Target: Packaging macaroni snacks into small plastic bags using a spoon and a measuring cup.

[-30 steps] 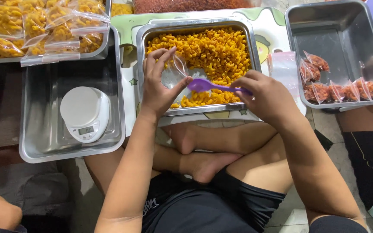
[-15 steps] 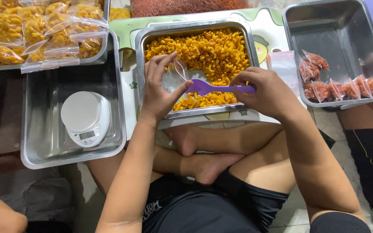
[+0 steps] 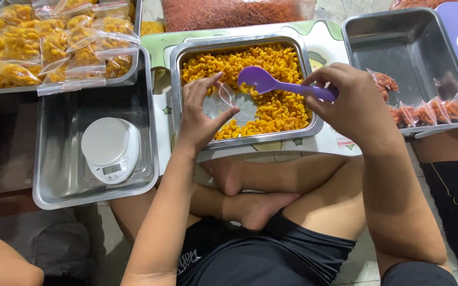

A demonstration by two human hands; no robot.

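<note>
A steel tray (image 3: 176,100) in front of me holds orange curled snack pieces (image 3: 250,66), with a bare patch of metal near its front. My left hand (image 3: 197,114) rests over that patch and pinches a small clear plastic bag (image 3: 225,96) open. My right hand (image 3: 348,103) grips the handle of a purple plastic spoon (image 3: 263,80), whose empty bowl hovers above the snacks just right of the bag.
A white kitchen scale (image 3: 111,149) sits in a steel tray (image 3: 54,185) at left. Filled snack bags (image 3: 49,47) pile in a tray at back left. A steel tray (image 3: 398,37) at right holds small bags of reddish snacks (image 3: 425,111). My crossed legs lie below.
The spoon has lifted out of the snacks and now sits higher, its bowl raised beside the bag. My left hand has kept hold of the bag.
</note>
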